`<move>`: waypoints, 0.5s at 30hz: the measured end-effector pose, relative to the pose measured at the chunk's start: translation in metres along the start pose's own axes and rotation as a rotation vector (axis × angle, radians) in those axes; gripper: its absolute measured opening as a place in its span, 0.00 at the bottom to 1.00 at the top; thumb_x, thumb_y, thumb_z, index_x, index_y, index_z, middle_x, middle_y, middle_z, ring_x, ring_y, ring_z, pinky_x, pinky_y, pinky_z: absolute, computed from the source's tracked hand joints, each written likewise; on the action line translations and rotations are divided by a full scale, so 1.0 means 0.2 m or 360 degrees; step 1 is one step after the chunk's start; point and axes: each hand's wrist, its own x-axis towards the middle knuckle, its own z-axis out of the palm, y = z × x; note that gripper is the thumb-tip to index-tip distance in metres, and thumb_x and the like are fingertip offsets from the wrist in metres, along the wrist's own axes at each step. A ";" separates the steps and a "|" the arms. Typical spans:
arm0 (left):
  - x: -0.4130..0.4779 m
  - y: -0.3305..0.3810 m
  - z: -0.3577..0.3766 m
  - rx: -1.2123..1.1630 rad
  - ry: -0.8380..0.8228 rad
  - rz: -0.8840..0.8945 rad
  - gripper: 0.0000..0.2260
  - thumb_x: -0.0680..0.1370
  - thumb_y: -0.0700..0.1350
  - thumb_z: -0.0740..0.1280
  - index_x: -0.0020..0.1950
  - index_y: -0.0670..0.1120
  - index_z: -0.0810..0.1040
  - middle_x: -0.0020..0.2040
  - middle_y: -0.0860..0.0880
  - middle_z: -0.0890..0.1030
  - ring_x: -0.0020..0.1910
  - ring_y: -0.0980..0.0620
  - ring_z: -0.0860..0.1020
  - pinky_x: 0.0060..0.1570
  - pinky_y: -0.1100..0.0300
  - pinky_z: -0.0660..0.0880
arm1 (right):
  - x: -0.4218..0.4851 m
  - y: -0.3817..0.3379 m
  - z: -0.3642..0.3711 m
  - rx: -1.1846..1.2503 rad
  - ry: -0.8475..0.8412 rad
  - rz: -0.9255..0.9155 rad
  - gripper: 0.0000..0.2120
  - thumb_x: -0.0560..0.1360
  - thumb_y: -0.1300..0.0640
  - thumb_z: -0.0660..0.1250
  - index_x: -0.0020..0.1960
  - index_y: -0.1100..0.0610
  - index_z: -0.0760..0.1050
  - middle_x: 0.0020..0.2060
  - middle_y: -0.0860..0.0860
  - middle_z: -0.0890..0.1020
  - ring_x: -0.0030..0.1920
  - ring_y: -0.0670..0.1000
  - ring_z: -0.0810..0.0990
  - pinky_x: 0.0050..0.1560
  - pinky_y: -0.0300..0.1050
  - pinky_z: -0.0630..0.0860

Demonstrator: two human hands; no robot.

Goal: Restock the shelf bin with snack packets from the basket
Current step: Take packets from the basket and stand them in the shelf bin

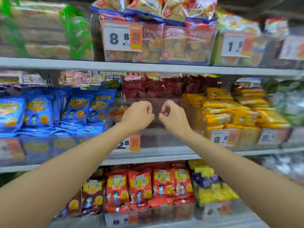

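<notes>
We reach both arms into the clear shelf bin (194,116), our left hand (137,115) and right hand (174,116) side by side over its bare front part. Each has its fingers curled into a fist, with no packet visible in either. Dark red snack packets (164,88) sit bunched at the back of the bin, so the front probably needs filling. Blue packets (79,109) lie left of the bin, yellow packets (230,109) right. The basket is out of view.

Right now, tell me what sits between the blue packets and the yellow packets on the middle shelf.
The head view shows a clear shelf bin there, dark red packets at its back, its front looking bare.
</notes>
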 end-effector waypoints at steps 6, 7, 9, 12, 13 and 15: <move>-0.36 0.32 0.44 -0.0153 -0.0478 0.0090 0.11 0.70 0.40 0.67 0.32 0.50 0.67 0.30 0.55 0.71 0.32 0.52 0.70 0.33 0.58 0.63 | -0.62 0.38 -0.31 -0.0154 -0.0090 0.0326 0.08 0.69 0.63 0.70 0.41 0.56 0.70 0.31 0.45 0.72 0.34 0.48 0.71 0.38 0.47 0.68; -0.43 0.37 0.53 -0.0107 -0.0600 0.0121 0.11 0.70 0.41 0.68 0.32 0.49 0.67 0.30 0.55 0.71 0.33 0.52 0.70 0.34 0.58 0.62 | -0.75 0.47 -0.34 -0.0172 -0.0137 0.0454 0.08 0.69 0.63 0.70 0.41 0.57 0.71 0.31 0.45 0.73 0.34 0.48 0.72 0.38 0.45 0.68; -0.58 0.45 0.73 -0.0106 -0.0813 0.0163 0.11 0.70 0.42 0.69 0.31 0.49 0.68 0.30 0.53 0.73 0.35 0.50 0.73 0.34 0.59 0.64 | -1.01 0.65 -0.39 -0.0167 -0.0276 0.0700 0.08 0.67 0.64 0.71 0.41 0.56 0.73 0.32 0.46 0.75 0.35 0.47 0.73 0.39 0.42 0.70; -0.82 0.54 1.03 -0.0148 -0.1048 0.0154 0.09 0.72 0.41 0.69 0.34 0.48 0.71 0.33 0.50 0.75 0.36 0.49 0.74 0.31 0.59 0.65 | -1.38 0.90 -0.45 -0.0170 -0.0463 0.0962 0.11 0.64 0.64 0.70 0.38 0.51 0.71 0.33 0.49 0.77 0.36 0.51 0.75 0.41 0.50 0.75; -0.90 0.57 1.13 -0.0165 -0.1148 0.0144 0.09 0.73 0.41 0.69 0.35 0.48 0.71 0.33 0.49 0.74 0.36 0.50 0.72 0.29 0.60 0.64 | -1.49 0.98 -0.46 -0.0189 -0.0520 0.1041 0.12 0.65 0.66 0.69 0.38 0.51 0.71 0.33 0.51 0.78 0.35 0.52 0.76 0.40 0.51 0.76; -1.06 0.59 1.33 -0.0197 -0.1365 0.0101 0.10 0.73 0.41 0.70 0.34 0.46 0.72 0.34 0.48 0.74 0.37 0.50 0.72 0.32 0.59 0.67 | -1.70 1.08 -0.49 -0.0202 -0.0669 0.1267 0.12 0.68 0.67 0.69 0.39 0.52 0.71 0.33 0.52 0.78 0.34 0.53 0.77 0.34 0.46 0.75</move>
